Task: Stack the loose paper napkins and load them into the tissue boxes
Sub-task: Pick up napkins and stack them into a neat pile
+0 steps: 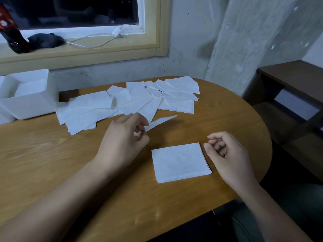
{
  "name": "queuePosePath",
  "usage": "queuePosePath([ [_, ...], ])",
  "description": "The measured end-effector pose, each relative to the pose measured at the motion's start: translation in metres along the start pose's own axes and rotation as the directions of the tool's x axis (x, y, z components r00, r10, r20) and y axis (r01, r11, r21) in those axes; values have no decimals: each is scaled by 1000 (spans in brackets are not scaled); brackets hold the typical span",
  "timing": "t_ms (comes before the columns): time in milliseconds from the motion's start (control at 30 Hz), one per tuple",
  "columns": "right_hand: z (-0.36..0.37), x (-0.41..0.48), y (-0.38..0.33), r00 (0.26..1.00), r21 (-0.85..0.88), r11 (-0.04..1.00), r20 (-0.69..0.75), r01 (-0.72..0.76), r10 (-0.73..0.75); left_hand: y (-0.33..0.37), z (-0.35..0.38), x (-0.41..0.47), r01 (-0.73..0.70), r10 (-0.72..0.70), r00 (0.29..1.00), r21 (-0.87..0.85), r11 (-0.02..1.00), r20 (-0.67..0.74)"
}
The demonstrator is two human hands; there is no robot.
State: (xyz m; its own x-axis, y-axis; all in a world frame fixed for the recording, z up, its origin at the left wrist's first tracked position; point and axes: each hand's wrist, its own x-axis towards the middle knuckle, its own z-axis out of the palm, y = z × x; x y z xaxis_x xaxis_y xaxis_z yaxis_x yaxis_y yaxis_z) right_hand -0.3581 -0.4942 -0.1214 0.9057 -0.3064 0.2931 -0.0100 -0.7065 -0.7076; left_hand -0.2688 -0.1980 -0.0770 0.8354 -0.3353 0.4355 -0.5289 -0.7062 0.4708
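Several loose white paper napkins (132, 100) lie scattered across the far half of the wooden table (52, 154). My left hand (125, 137) pinches one napkin (162, 121) by its corner and holds it just above the table, near the front of the scatter. A neat stack of napkins (180, 162) lies near the front edge on the right. My right hand (227, 154) hovers beside the stack's right edge, fingers loosely curled and holding nothing. A white tissue box (29, 95), open at the top with napkins inside, stands at the far left.
A second white box (3, 117) shows partly at the left edge. A windowsill with a white cable (97, 41) and dark objects (45, 40) runs behind the table. A dark wooden shelf (293, 102) stands to the right of the table's rounded end.
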Motion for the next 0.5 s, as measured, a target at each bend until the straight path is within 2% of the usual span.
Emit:
queuePosePath([
  [67,-2,4,-6,1000,28,1000,27,3,-4,9,-4,-2,-42,42,999,-53,998,-3],
  [233,-3,18,-27,974,43,997,218,57,-65,27,-10,-7,-84,88,996,-210,974,7],
  [333,-2,24,-33,978,113,992,195,59,-80,32,-13,-8,-57,66,998,-332,942,14],
  [500,-10,23,-38,976,306,952,213,-19,-49,29,-14,-7,41,-5,997,-468,883,78],
])
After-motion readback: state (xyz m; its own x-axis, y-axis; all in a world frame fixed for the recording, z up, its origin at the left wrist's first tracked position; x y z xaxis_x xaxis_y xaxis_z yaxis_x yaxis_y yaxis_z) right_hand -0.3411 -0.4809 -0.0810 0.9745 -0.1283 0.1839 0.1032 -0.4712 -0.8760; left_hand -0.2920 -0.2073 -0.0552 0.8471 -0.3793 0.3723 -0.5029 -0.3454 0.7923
